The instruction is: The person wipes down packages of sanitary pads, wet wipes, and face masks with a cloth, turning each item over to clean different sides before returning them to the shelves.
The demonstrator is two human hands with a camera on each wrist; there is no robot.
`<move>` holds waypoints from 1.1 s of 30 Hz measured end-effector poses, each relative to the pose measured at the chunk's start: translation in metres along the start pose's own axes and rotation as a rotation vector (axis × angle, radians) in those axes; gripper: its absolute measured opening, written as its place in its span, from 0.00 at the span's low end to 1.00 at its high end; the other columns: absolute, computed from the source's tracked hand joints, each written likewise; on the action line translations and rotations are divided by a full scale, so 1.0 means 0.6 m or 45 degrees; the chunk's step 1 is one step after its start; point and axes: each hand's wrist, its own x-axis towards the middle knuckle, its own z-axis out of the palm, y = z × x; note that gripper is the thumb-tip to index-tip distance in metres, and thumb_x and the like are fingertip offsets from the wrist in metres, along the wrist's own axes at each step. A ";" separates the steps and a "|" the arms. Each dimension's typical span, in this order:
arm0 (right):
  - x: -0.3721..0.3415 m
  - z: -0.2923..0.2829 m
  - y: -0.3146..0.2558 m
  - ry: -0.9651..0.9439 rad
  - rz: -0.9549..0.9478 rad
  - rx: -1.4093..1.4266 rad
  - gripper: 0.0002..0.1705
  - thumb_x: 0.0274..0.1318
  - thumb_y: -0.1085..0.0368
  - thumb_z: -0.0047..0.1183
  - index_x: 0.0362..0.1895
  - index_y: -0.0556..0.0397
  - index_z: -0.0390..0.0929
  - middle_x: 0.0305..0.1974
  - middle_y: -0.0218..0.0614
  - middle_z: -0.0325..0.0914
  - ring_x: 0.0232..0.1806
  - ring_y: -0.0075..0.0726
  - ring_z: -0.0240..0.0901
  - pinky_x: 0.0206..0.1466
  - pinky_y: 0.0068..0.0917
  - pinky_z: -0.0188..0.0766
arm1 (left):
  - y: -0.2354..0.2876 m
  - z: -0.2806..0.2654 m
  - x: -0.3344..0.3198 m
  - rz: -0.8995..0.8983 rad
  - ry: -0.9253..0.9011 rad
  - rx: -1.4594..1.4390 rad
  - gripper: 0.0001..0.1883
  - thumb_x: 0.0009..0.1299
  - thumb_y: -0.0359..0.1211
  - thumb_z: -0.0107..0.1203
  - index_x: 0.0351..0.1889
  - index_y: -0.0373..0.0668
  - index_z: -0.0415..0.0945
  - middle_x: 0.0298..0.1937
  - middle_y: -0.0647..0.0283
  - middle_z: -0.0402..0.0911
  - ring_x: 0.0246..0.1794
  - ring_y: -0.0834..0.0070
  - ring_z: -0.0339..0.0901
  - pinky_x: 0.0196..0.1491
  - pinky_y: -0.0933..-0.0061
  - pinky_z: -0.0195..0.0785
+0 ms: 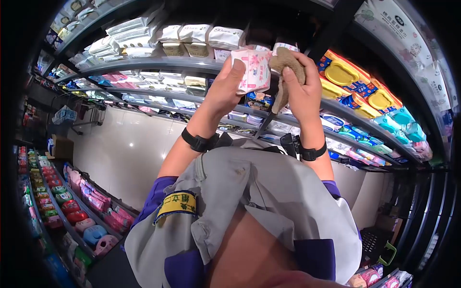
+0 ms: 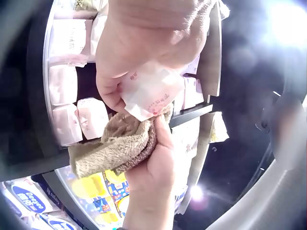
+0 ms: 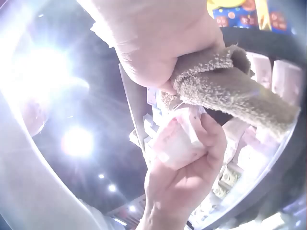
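My left hand [image 1: 224, 82] grips a small white soft pack [image 1: 254, 71] printed with pink flowers, thumb over its near face. Beside it, my right hand [image 1: 304, 89] holds a folded brown towelling cloth [image 1: 287, 67], with the thumb pressed on it and a tail hanging down. In the left wrist view the cloth [image 2: 120, 143] lies right at the pack's lower edge [image 2: 153, 93]. From the right wrist, the left fingers curl round the pack [image 3: 180, 139] just below the cloth [image 3: 230, 91]. Both hands are raised before the shelf.
White tissue packs [image 1: 197, 33] line the upper shelf behind the hands. Wipes with yellow lids [image 1: 341, 73] and teal packs [image 1: 401, 120] stand to the right. A shelf of bottles [image 1: 72, 206] runs along the lower left. Pale floor [image 1: 125, 139] lies between the shelves.
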 end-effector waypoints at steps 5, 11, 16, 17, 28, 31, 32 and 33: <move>-0.005 -0.008 -0.045 -0.156 -0.383 -0.235 0.18 0.52 0.70 0.58 0.50 0.51 0.79 0.50 0.42 0.73 0.52 0.49 0.71 0.56 0.36 0.68 | -0.015 -0.015 0.029 0.108 -0.249 0.053 0.43 0.67 0.46 0.65 0.72 0.41 0.52 0.65 0.56 0.70 0.64 0.68 0.70 0.62 0.66 0.69; -0.007 -0.039 -0.042 -0.148 0.119 -0.152 0.16 0.60 0.69 0.55 0.52 0.56 0.76 0.48 0.39 0.76 0.49 0.34 0.74 0.54 0.28 0.69 | 0.004 -0.005 0.030 -0.031 -0.195 0.296 0.48 0.54 0.36 0.76 0.69 0.37 0.57 0.59 0.57 0.73 0.58 0.72 0.74 0.59 0.68 0.71; -0.003 -0.036 -0.069 -0.058 -0.212 -0.257 0.17 0.56 0.67 0.56 0.51 0.55 0.77 0.49 0.45 0.78 0.52 0.49 0.74 0.56 0.37 0.70 | 0.009 -0.021 0.035 0.213 -0.084 0.746 0.42 0.56 0.31 0.71 0.67 0.35 0.60 0.57 0.57 0.74 0.57 0.73 0.73 0.58 0.70 0.68; -0.001 -0.029 -0.086 -0.143 -0.322 -0.249 0.17 0.55 0.68 0.56 0.50 0.54 0.78 0.49 0.44 0.78 0.52 0.52 0.73 0.57 0.39 0.69 | 0.012 -0.029 0.037 0.268 -0.135 0.833 0.40 0.56 0.30 0.70 0.67 0.36 0.62 0.58 0.58 0.75 0.57 0.73 0.73 0.59 0.71 0.67; 0.015 0.007 -0.043 -0.119 0.033 -0.241 0.15 0.58 0.67 0.54 0.49 0.56 0.79 0.46 0.44 0.79 0.49 0.50 0.75 0.54 0.36 0.70 | 0.046 -0.053 0.003 0.368 -0.139 1.129 0.37 0.54 0.25 0.69 0.65 0.40 0.68 0.58 0.55 0.77 0.57 0.63 0.76 0.59 0.67 0.68; 0.014 0.029 -0.058 -0.231 -0.266 -0.248 0.15 0.55 0.69 0.57 0.48 0.55 0.79 0.47 0.43 0.79 0.50 0.49 0.74 0.55 0.35 0.70 | 0.054 -0.062 0.001 0.600 -0.106 1.440 0.37 0.49 0.22 0.66 0.62 0.42 0.72 0.57 0.53 0.77 0.57 0.53 0.73 0.62 0.60 0.64; 0.017 0.035 -0.064 -0.309 -0.328 -0.300 0.15 0.54 0.69 0.57 0.48 0.55 0.79 0.47 0.41 0.79 0.50 0.50 0.73 0.56 0.36 0.69 | 0.056 -0.061 -0.002 0.664 -0.076 1.478 0.35 0.48 0.22 0.66 0.60 0.42 0.74 0.55 0.54 0.78 0.58 0.54 0.72 0.62 0.59 0.63; 0.019 0.041 -0.068 -0.384 -0.392 -0.351 0.15 0.54 0.70 0.57 0.47 0.55 0.79 0.47 0.40 0.79 0.50 0.50 0.73 0.56 0.36 0.69 | 0.063 -0.062 -0.005 0.662 -0.070 1.483 0.35 0.48 0.22 0.66 0.60 0.42 0.74 0.55 0.54 0.78 0.58 0.54 0.72 0.62 0.59 0.63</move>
